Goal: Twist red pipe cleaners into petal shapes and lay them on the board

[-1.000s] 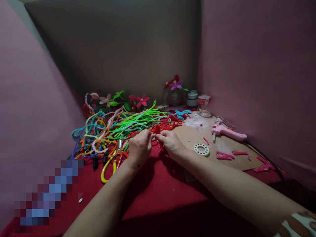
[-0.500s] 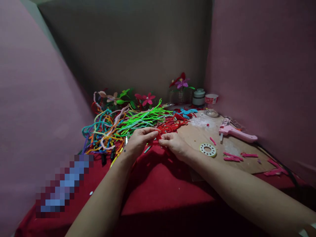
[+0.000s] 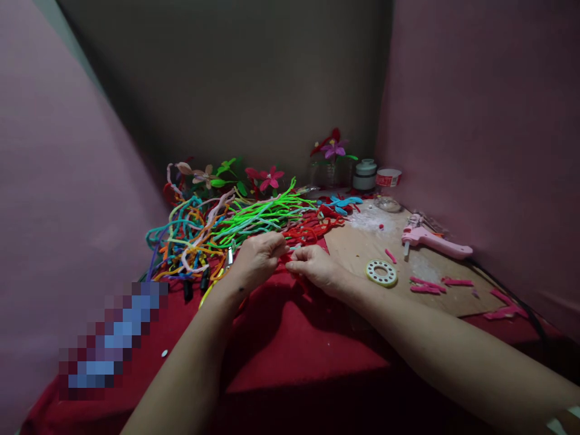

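Close together over the red cloth, both hands are at work on a red pipe cleaner [image 3: 287,258], of which only a little shows between the fingers. My left hand [image 3: 259,258] is closed in a pinch on it, back of the hand toward me. Thumb and fingertips of my right hand [image 3: 313,266] pinch the same red piece from the other side. Just beyond the hands lie loose red pipe cleaners [image 3: 312,229] and a heap of bright green ones [image 3: 263,214]. Yellow-handled scissors or pliers [image 3: 229,257] lie partly hidden behind my left wrist.
On the right, a brown board [image 3: 348,257] carries a pink glue gun [image 3: 435,244], a round white tape spool [image 3: 381,273] and short pink pieces [image 3: 426,290]. Pipe-cleaner flowers [image 3: 269,178], a grey jar [image 3: 365,175] and a cup [image 3: 388,178] stand at the back. Tangled coloured pipe cleaners [image 3: 181,232] fill the left.
The view has swung slightly left, shifting the scene rightward. A red loop that stood up above my right fingers is now low between the hands. My left hand has turned and shifted its grip.
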A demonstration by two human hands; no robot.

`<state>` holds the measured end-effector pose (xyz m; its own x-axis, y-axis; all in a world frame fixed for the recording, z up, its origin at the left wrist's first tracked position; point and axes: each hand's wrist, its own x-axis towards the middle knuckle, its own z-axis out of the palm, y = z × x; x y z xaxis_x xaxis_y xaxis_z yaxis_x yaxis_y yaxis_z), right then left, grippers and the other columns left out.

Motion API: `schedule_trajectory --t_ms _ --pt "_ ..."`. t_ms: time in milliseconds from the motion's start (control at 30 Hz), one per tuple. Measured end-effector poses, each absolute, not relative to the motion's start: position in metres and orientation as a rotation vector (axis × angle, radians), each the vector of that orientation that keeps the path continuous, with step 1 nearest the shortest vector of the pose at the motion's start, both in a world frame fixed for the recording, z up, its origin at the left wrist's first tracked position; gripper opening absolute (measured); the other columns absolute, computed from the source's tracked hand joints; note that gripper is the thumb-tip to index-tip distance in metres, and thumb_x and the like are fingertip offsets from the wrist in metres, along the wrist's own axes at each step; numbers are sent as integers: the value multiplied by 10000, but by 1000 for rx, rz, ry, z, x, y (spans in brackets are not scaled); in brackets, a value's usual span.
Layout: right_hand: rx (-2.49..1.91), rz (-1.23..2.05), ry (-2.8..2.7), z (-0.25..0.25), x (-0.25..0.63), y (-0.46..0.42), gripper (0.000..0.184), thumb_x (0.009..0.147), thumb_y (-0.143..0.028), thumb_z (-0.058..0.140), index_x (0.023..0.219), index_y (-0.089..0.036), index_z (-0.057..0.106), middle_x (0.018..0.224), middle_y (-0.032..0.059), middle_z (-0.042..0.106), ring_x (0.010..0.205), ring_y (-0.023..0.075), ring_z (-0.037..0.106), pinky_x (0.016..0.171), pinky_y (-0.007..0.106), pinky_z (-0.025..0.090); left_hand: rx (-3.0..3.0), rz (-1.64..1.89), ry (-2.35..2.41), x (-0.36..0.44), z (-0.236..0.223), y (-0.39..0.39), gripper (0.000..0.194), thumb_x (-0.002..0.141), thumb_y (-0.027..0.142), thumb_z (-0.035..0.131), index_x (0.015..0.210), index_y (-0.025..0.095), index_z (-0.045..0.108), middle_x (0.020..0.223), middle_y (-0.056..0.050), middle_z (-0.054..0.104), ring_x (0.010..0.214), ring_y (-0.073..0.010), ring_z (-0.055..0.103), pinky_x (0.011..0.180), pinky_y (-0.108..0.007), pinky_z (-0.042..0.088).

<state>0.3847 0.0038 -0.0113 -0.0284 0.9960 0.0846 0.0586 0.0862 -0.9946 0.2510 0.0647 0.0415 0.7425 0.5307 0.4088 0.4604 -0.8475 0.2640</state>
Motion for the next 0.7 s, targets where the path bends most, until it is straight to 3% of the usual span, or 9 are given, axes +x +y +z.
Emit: schedule_trajectory --t_ms 133,333,567,700 --pt "-1211 1126 -1313 -8 385 2 178 660 -217 521 506 -169 447 387 -64 389 327 58 338 356 202 233 2632 693 839 251 44 62 206 764 251 472 627 150 588 608 4 524 578 -98 436 568 -222 325" --pt "-1101 1159 -1246 -6 387 1 156 646 -215 528 520 -166 449 419 -65 406 357 49 329 373 194 237 1875 578 877 254 44 61 243 692 368 563 688 129 607 476 35 485 409 -67 353 417 -205 256" --pt "-1142 1195 -1211 -14 390 8 148 604 -183 542 479 -158 466 384 -51 435 338 59 346 368 205 228 2395 906 995 261 30 54 166 706 283 574 643 157 662 589 -10 616 559 -109 514 556 -222 367" --pt "-1143 1220 -1126 -9 392 6 174 577 -167 562 448 -157 446 363 -59 397 335 48 304 372 213 197 2550 1041 1004 265 27 51 173 742 279 549 658 175 659 632 -16 628 601 -114 530 607 -225 380"
